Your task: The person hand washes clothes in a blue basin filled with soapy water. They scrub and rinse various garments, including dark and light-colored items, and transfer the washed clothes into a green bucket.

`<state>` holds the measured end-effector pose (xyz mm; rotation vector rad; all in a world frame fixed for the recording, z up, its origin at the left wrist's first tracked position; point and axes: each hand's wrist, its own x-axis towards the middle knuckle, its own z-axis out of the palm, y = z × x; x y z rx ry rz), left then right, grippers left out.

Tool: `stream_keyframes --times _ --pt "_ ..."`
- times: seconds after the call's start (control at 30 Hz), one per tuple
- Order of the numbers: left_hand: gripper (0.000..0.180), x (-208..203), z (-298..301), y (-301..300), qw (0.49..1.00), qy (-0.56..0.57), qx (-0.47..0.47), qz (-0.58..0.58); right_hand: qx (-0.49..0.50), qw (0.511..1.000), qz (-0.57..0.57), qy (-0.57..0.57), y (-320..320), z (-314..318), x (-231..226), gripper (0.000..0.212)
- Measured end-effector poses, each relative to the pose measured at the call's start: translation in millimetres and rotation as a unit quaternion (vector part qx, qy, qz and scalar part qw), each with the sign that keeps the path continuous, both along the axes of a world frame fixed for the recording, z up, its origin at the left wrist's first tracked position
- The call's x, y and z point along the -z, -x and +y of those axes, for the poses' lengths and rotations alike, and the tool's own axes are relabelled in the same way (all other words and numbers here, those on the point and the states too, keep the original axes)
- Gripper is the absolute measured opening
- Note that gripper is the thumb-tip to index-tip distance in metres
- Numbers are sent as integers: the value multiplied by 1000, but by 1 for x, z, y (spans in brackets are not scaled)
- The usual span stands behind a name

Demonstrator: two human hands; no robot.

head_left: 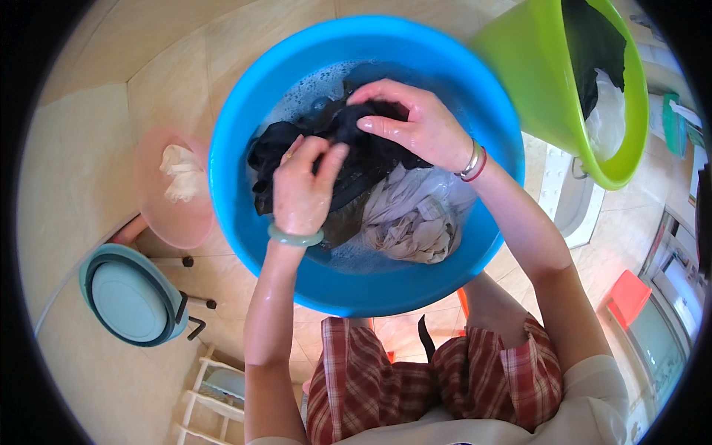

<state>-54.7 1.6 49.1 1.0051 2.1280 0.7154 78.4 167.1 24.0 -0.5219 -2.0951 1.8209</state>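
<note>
A large round blue basin in front of me holds sudsy water and wet laundry. Bunched across its middle is a dark, nearly black garment. My left hand, with a pale green bangle at the wrist, has its fingers curled into that cloth, the fingertips slightly blurred. On the far right side of the bunch, my right hand pinches the same cloth between thumb and fingers; a silver bracelet and a red cord circle its wrist. A pale greyish garment lies crumpled in the water at the near right.
At the upper right, a tilted lime-green bucket contains black and white cloth. A pink basin with a whitish cloth stands left, above a folded teal basin. A white rack sits lower left; a white floor fixture lies right.
</note>
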Motion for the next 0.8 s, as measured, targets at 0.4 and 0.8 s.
stream_keyframes --times 0.4,0.8 --pt "40 22 -20 9 957 -172 -229 -49 151 943 -170 -244 -73 -9 59 19" --pt "20 41 0 -17 926 -41 120 356 260 929 -136 -225 -50 20 44 24"
